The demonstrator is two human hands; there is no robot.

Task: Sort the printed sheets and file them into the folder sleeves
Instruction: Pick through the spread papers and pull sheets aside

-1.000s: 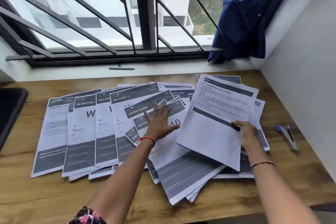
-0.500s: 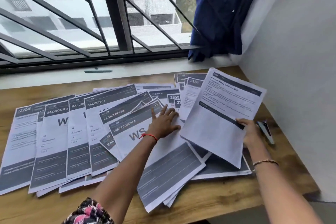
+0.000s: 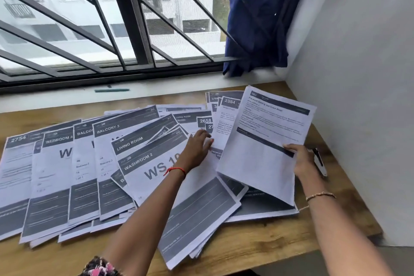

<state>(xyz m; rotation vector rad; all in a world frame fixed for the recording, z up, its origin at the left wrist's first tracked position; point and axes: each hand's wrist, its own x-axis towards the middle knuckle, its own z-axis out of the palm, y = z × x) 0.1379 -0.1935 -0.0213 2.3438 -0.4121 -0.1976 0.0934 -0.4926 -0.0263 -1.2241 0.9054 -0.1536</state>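
**Sheets fanned over a tabletop, sorting half done, nothing filed**

Seen from above, printed sheets [image 3: 85,186] cover most of a wooden tabletop [image 3: 268,242] under a barred window.

At the left they lie in an overlapping row with their headings showing: "2754", "BEDROOM 3", then two marked "BALCONY". This part looks roughly laid out.

In the middle the order breaks down. "LIVING ROOM" and "WASHROOM 2" sheets sit askew on a loose heap that reaches the near edge.

The left hand [image 3: 197,150] rests on this heap. Its fingers are close together and nearly straight, touching the paper beside a sheet marked "2658" and gripping nothing.

Further right, more sheets peek out, one headed "2384".

Over them the right hand [image 3: 300,159] holds a text page [image 3: 264,152] tilted up off the pile. It pinches the page at its right edge, thumb on top.

Just behind that hand lies a small dark-and-white object [image 3: 320,163], perhaps a stapler.

On the sill sit a teal pen [image 3: 112,90], far left, and a bunched blue cloth [image 3: 257,18], far right.

No folder is in view, so filing seems not to have begun. As a judgement, the task is early. Some sheets are spread for reading, but the middle and right heaps remain to be grouped. After that, every sheet must go into a sleeve.
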